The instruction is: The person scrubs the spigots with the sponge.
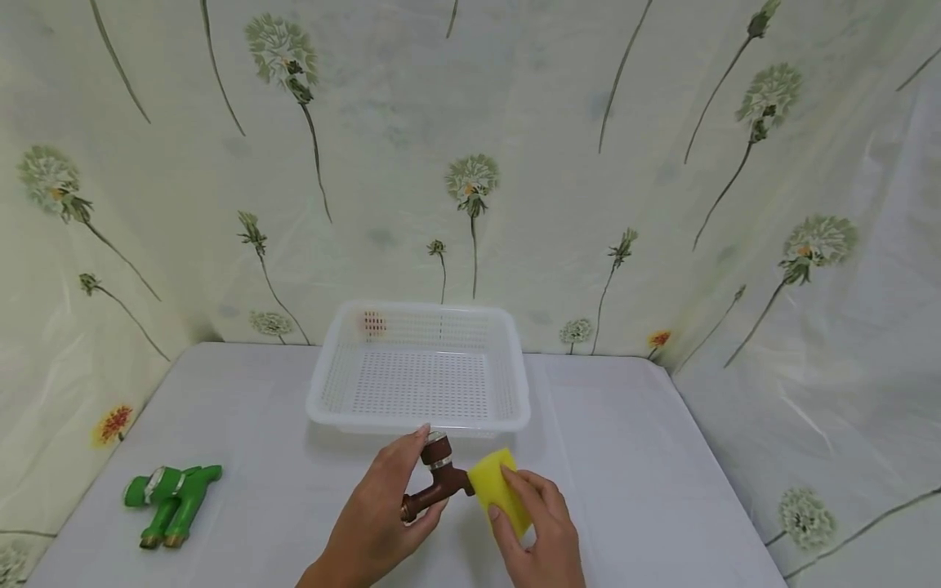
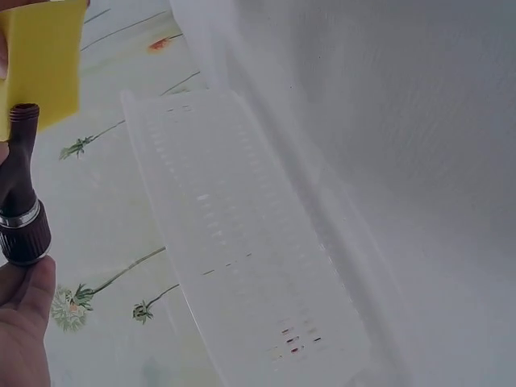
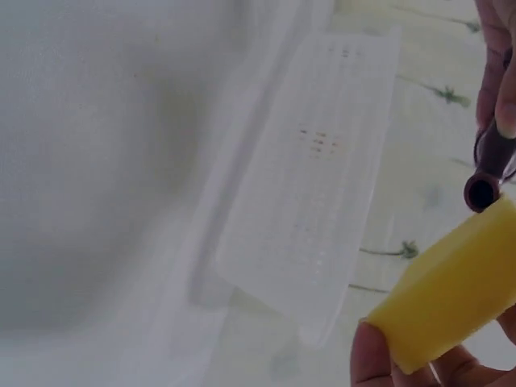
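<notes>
A brown water tap (image 1: 443, 480) with a silver band below its ribbed knob is in my left hand (image 1: 378, 510), held between thumb and fingers above the table. My right hand (image 1: 542, 527) pinches a yellow sponge (image 1: 498, 492) between thumb and fingers. The sponge is right beside the tap's spout; whether they touch is hard to tell. In the left wrist view the tap's threaded end (image 2: 24, 113) is in front of the sponge (image 2: 48, 60). The right wrist view shows the spout's open mouth (image 3: 483, 193) near the sponge's upper edge (image 3: 492, 222).
Behind the hands stands a white perforated plastic basket (image 1: 323, 392) on the white-covered table (image 1: 625, 474). At the left lie green tap parts (image 1: 176, 494) with brass-coloured ends; whether one or two pieces, I cannot tell. Dandelion-patterned sheeting (image 1: 529, 245) rises around the table.
</notes>
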A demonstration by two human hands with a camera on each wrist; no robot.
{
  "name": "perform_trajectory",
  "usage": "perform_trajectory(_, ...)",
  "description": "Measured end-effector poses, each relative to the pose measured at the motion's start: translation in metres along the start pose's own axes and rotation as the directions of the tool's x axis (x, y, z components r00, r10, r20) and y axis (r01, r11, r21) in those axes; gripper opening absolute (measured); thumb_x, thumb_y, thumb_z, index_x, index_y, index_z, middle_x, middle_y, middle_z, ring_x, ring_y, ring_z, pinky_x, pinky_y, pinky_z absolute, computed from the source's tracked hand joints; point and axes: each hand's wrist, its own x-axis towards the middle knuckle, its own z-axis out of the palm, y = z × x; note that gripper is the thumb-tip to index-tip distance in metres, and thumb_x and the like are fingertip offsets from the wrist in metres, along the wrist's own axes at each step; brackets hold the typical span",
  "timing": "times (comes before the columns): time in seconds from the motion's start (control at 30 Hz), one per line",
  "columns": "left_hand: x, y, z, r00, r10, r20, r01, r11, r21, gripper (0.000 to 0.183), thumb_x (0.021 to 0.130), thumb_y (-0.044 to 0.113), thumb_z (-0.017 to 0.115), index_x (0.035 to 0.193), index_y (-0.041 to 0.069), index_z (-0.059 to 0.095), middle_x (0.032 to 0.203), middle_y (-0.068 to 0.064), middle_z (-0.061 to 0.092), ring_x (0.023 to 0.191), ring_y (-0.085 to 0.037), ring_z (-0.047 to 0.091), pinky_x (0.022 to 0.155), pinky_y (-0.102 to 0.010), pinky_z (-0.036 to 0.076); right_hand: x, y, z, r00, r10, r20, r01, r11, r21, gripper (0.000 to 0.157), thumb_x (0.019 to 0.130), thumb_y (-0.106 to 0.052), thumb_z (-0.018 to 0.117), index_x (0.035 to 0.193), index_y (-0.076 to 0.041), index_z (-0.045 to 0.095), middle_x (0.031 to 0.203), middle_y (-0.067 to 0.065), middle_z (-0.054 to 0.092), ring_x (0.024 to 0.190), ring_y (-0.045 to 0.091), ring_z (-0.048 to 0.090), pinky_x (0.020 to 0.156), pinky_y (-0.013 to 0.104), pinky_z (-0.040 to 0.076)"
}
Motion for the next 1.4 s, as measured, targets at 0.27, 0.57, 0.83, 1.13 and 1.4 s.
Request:
perform_trajectory(0.27,-0.003,0.003,0.003,0.998,-0.027,0.056,0.028,1.0,-0.014,0.085,0.077,0.022,0.08,0.145,-0.002,0.036,0.137,-0.011,0.051,0.119,-0.023,0.053,0.098,-0.027,0.045,-0.003,-0.027,-0.006,0.907,-0.415,-0.063,0.413,0.909,-0.052,0.042,0.087,-0.039,0.067,0.126,-0.022,0.064,0.124,0.008,0.055,0.103,0.021,0.051,0.079,0.032,0.051)
perform_trajectory(0.57,-0.002,0.01,0.009,0.998,-0.023,0.063,0.024,1.0,-0.017,0.097,0.063,0.01,0.086,0.145,-0.003,0.036,0.14,-0.007,0.049,0.12,-0.023,0.053,0.098,-0.029,0.045,-0.007,-0.026,0.005,0.849,-0.523,-0.078,0.511,0.85,-0.127,0.039,0.094,-0.041,0.05,0.124,-0.021,0.066,0.117,0.012,0.056,0.098,0.025,0.05,0.079,0.037,0.04)
perform_trajectory(0.83,-0.004,0.007,0.01,1.0,-0.005,0.021,0.005,1.0,0.002,0.088,0.069,0.019,0.084,0.143,-0.003,0.04,0.137,-0.009,0.052,0.116,-0.022,0.056,0.092,-0.028,0.05,-0.005,-0.006,0.002,0.932,-0.359,-0.048,0.344,0.919,-0.193,0.044,0.093,-0.047,0.05,0.126,-0.021,0.063,0.12,0.011,0.053,0.1,0.024,0.048,0.073,0.041,0.048)
perform_trajectory(1.13,-0.005,0.004,0.012,1.0,-0.005,0.028,0.005,1.0,0.03,0.088,0.071,0.023,0.084,0.144,0.001,0.041,0.139,-0.007,0.051,0.117,-0.023,0.055,0.091,-0.032,0.05,-0.001,-0.001,-0.004,0.963,-0.243,-0.115,0.213,0.951,-0.223,0.061,0.065,-0.02,0.084,0.123,-0.02,0.064,0.122,0.009,0.054,0.102,0.023,0.049,0.077,0.038,0.053)
perform_trajectory(1.4,-0.006,0.009,0.015,0.995,-0.043,0.091,0.044,0.999,-0.01,0.1,0.064,0.011,0.087,0.146,-0.007,0.032,0.143,-0.012,0.047,0.123,-0.026,0.051,0.103,-0.029,0.04,-0.008,-0.025,0.007,0.853,-0.509,-0.119,0.502,0.861,-0.082,0.043,0.093,-0.04,0.055,0.126,-0.014,0.064,0.123,0.015,0.055,0.101,0.027,0.052,0.079,0.037,0.046)
